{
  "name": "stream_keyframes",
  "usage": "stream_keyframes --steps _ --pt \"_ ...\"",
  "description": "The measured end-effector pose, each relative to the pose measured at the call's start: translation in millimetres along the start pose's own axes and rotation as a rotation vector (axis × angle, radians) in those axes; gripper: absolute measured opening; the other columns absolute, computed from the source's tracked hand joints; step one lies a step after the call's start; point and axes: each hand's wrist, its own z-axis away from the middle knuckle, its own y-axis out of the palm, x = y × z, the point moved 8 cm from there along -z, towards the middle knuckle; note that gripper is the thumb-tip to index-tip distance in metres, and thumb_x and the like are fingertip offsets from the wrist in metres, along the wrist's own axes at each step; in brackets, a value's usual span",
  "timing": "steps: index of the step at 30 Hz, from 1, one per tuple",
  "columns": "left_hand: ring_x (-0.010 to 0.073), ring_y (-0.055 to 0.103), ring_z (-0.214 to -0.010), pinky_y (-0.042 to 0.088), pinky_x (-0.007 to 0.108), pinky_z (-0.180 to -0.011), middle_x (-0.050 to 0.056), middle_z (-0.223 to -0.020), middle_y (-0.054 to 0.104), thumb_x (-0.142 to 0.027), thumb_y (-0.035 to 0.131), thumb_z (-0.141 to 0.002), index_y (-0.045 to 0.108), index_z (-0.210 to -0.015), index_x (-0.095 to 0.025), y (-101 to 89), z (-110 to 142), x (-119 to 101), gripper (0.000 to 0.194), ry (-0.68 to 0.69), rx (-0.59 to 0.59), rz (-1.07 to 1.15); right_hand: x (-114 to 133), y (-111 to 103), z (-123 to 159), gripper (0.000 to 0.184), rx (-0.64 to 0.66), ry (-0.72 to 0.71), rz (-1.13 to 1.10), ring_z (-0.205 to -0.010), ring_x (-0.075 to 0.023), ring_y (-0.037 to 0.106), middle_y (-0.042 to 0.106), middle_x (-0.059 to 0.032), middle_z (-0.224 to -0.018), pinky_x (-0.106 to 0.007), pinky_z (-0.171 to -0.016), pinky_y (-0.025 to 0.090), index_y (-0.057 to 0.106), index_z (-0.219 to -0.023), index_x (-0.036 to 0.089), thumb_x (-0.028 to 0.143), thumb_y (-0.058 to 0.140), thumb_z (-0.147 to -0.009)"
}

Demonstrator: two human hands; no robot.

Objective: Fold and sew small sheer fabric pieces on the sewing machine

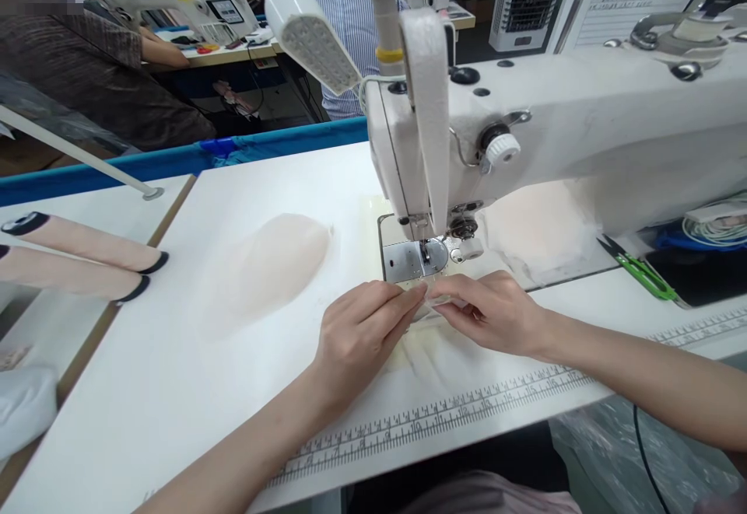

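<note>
My left hand (366, 333) and my right hand (489, 312) meet just in front of the needle area of a white sewing machine (408, 148). Both pinch a piece of thin, sheer pale fabric (429, 313), with fingertips nearly touching. Part of the fabric is hidden under my fingers, and its lower part trails toward the ruler edge. Beyond my fingertips lies the metal needle plate (402, 261), below the presser foot (426, 252). A sheer, pale pink fabric piece (285, 261) lies flat on the table left of the machine.
Green-handled thread snips (645, 274) lie at right beside a dark tray (709, 277). More pale fabric (537, 226) rests under the machine arm. A printed ruler (432, 417) runs along the front edge. Two pink rolls (87, 253) lie at left. Another person (93, 71) sits behind.
</note>
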Motion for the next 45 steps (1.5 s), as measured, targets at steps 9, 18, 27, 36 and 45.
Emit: stream_keyframes --steps 9,18,27,36,45 --pt "0.0101 0.063 -0.064 0.051 0.021 -0.058 -0.001 -0.072 0.068 -0.008 0.065 -0.084 0.061 -0.091 -0.018 -1.3 -3 -1 0.012 -0.013 -0.009 0.031 0 3 -1 0.021 0.042 0.007 -0.007 -0.039 -0.0041 0.044 0.062 0.0101 -0.059 -0.017 -0.041 0.030 0.049 -0.109 0.019 0.011 0.046 -0.090" --pt "0.0106 0.063 -0.065 0.051 0.022 -0.059 0.001 -0.071 0.068 -0.007 0.067 -0.083 0.061 -0.089 -0.015 -4.2 -4 -6 0.012 0.051 -0.035 0.039 2 1 -2 0.018 0.034 -0.018 0.018 -0.038 -0.0036 0.043 0.061 0.0097 -0.057 -0.018 -0.040 0.031 0.055 -0.105 0.016 0.011 0.048 -0.090" --pt "0.0099 0.060 -0.062 0.049 0.021 -0.057 -0.001 -0.070 0.066 -0.009 0.065 -0.085 0.059 -0.094 -0.016 -2.9 -2 -7 0.013 0.040 -0.039 0.027 17 -16 2 0.008 -0.163 -0.258 0.184 -0.043 -0.0037 0.046 0.064 0.0083 -0.058 -0.020 -0.040 0.032 0.064 -0.093 0.015 0.009 0.060 -0.088" --pt "0.0099 0.060 -0.066 0.049 0.021 -0.060 0.000 -0.071 0.065 -0.010 0.063 -0.086 0.066 -0.092 -0.016 -0.2 -2 -5 0.009 -0.076 0.012 0.129 47 -21 8 0.012 -0.158 -0.588 0.369 -0.043 -0.0062 0.041 0.053 0.0054 -0.049 -0.024 -0.038 0.026 0.070 -0.084 0.007 0.003 0.059 -0.082" --pt "0.0109 0.058 -0.058 0.044 0.025 -0.055 -0.006 -0.066 0.067 -0.021 0.068 -0.082 0.069 -0.072 -0.024 37.7 10 14 0.010 -0.641 0.551 0.588 0 -4 -5 0.012 0.447 0.332 -0.283 -0.039 -0.0040 0.036 0.043 0.0107 -0.045 -0.017 -0.041 0.030 0.066 -0.083 0.017 0.023 0.059 -0.091"
